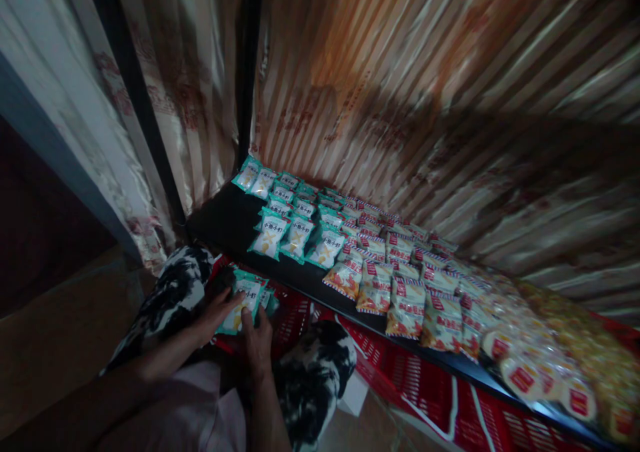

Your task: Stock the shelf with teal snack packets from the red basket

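Between the person's knees, my left hand (pixel 218 313) and my right hand (pixel 259 337) close around a small teal-and-white snack packet (pixel 241 299), one at each side. More teal packets show just beside and behind it, over a red basket (pixel 289 322). On the black shelf (pixel 220 220) ahead, teal packets (pixel 271 233) lie in overlapping rows at the left end. To their right come rows of orange-and-white packets (pixel 406 305).
Farther right on the shelf are clear-wrapped round items (pixel 521 375) and yellow-wrapped items (pixel 585 332). Red baskets (pixel 430 389) stand below the shelf's front edge. Pleated curtains (pixel 400 92) hang behind, with dark upright posts (pixel 249 65) at the left. A white box (pixel 353 395) sits on the floor.
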